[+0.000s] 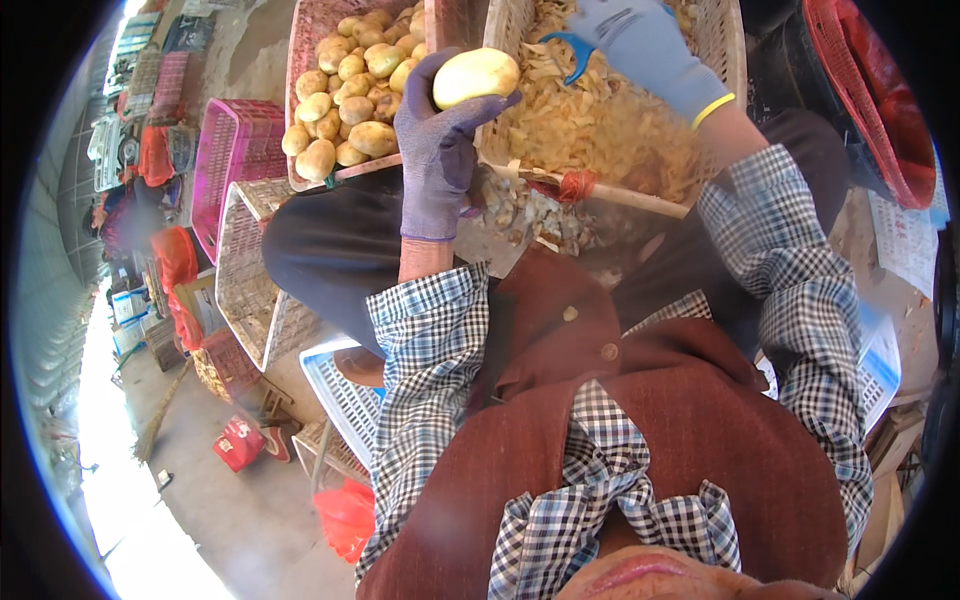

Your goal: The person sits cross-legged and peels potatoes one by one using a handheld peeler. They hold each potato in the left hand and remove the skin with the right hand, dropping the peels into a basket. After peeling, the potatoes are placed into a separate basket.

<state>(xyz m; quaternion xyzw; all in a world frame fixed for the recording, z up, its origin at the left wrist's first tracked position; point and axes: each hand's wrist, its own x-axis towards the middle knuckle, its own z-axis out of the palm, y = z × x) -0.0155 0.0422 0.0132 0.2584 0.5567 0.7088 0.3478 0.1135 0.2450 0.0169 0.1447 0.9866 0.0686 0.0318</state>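
My left hand (442, 131), in a purple-grey knit glove, grips a pale peeled potato (476, 77) between the two crates. My right hand (637, 49), in a light blue glove with a yellow cuff edge, is over the peelings crate, shut on a blue peeler (576, 54); its fingers are partly cut off by the top edge of the view. Unpeeled potatoes (356, 110) fill a pinkish plastic crate (294, 75) at the upper left. A heap of potato peelings (585, 127) lies in a cream plastic crate (637, 202) in front of me.
More peelings (536, 214) lie on the floor between my knees. At left stand a magenta crate (206, 180) and a dirty white crate (240, 292). A dark bucket with red mesh (847, 82) is at upper right. A person (124, 217) sits at far left, near red bags (174, 259).
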